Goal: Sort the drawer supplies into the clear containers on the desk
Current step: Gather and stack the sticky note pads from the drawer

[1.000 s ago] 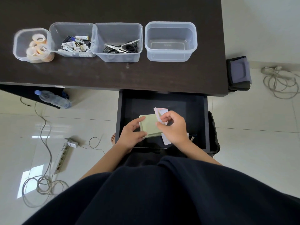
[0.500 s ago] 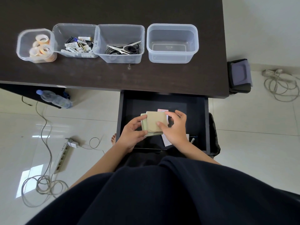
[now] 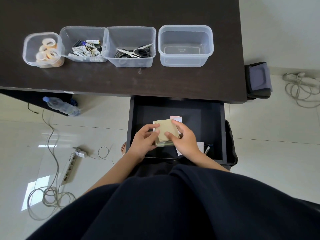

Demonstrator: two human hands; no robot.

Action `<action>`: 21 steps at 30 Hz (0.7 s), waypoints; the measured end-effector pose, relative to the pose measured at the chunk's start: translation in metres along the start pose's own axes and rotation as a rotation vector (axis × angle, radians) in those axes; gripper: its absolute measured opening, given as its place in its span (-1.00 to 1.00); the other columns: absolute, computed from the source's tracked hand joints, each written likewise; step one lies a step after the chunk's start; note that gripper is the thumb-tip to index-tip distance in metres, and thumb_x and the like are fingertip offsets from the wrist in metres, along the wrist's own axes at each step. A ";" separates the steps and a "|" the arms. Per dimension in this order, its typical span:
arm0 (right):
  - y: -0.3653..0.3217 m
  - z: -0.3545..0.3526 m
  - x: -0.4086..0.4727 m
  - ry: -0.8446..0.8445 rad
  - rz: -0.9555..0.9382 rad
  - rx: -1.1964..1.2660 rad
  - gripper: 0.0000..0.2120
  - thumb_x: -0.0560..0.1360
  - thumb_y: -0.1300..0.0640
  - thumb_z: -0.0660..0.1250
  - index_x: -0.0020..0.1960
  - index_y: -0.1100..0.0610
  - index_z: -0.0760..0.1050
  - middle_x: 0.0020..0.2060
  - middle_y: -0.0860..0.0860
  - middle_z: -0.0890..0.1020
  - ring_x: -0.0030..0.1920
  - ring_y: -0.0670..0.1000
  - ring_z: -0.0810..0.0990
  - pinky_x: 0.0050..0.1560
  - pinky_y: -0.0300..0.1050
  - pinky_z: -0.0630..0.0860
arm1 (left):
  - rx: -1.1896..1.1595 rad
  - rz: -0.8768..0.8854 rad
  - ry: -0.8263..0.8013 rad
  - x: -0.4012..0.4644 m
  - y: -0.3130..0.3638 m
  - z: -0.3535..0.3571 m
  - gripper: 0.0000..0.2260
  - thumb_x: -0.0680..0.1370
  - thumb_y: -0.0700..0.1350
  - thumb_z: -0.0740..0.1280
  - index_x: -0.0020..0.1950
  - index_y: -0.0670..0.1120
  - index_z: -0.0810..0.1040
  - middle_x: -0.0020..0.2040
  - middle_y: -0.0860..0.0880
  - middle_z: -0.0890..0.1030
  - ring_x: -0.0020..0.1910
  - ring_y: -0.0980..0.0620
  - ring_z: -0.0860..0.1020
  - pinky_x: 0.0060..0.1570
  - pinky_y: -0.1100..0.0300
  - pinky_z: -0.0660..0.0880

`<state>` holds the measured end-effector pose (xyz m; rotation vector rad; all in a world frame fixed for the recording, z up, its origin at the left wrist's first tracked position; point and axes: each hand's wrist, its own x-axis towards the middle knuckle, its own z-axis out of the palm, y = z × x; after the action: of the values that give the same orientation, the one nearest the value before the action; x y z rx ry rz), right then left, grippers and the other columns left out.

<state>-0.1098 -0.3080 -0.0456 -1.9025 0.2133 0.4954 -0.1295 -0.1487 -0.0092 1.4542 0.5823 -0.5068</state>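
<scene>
Over the open black drawer (image 3: 216, 129), both hands hold a stack of tan and pale green sticky note pads (image 3: 166, 129). My left hand (image 3: 144, 142) grips its left edge; my right hand (image 3: 185, 139) grips its right side with the thumb on top. A pink pad (image 3: 176, 118) peeks out behind the stack. White paper (image 3: 200, 147) and a marker (image 3: 207, 149) lie in the drawer. On the dark desk (image 3: 121, 80) stand clear containers: tape rolls (image 3: 42, 49), batteries (image 3: 83, 44), scissors (image 3: 130, 46), and an empty one (image 3: 186, 45).
On the tiled floor at the left lie a power strip (image 3: 70, 168) with coiled cables and a water bottle (image 3: 60, 106). A dark bag (image 3: 258, 80) sits right of the desk, with a white cable coil (image 3: 303, 89) beyond it. My dark clothing fills the lower view.
My right hand laid the loose pads it was pinching onto the green pad, topping it with a tan pad. Both hands now grip the stack together.
</scene>
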 end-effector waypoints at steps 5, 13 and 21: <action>0.000 -0.006 0.002 -0.006 0.008 0.113 -0.62 0.44 0.11 0.45 0.23 0.06 0.52 0.13 -0.11 0.61 0.16 -0.19 0.56 0.04 -0.41 0.48 | 0.067 0.045 0.116 0.003 -0.010 -0.005 -0.79 0.47 -0.23 0.42 0.05 -0.05 0.51 -0.17 -0.14 0.63 -0.15 -0.16 0.59 -0.06 -0.15 0.55; 0.062 -0.071 0.022 -0.022 0.207 -0.448 -0.62 0.39 0.19 0.46 0.19 0.09 0.54 0.14 0.03 0.60 0.12 0.02 0.56 0.13 -0.11 0.48 | 0.133 -0.013 0.083 0.000 -0.019 -0.013 -0.70 0.46 -0.33 0.39 0.11 -0.04 0.48 -0.02 -0.12 0.63 -0.10 -0.06 0.58 -0.25 0.16 0.49; 0.086 -0.075 0.019 -0.115 0.150 -0.696 -0.81 0.33 0.31 0.39 -0.09 0.12 0.55 -0.05 0.05 0.49 -0.04 0.09 0.55 -0.01 -0.06 0.51 | 0.134 -0.051 0.071 0.000 -0.027 -0.014 -0.67 0.45 -0.32 0.40 0.06 0.05 0.49 0.08 -0.12 0.60 -0.01 -0.09 0.55 -0.32 0.24 0.42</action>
<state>-0.1079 -0.4079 -0.1038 -2.5326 0.1136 0.8580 -0.1477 -0.1360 -0.0306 1.5928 0.6531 -0.5445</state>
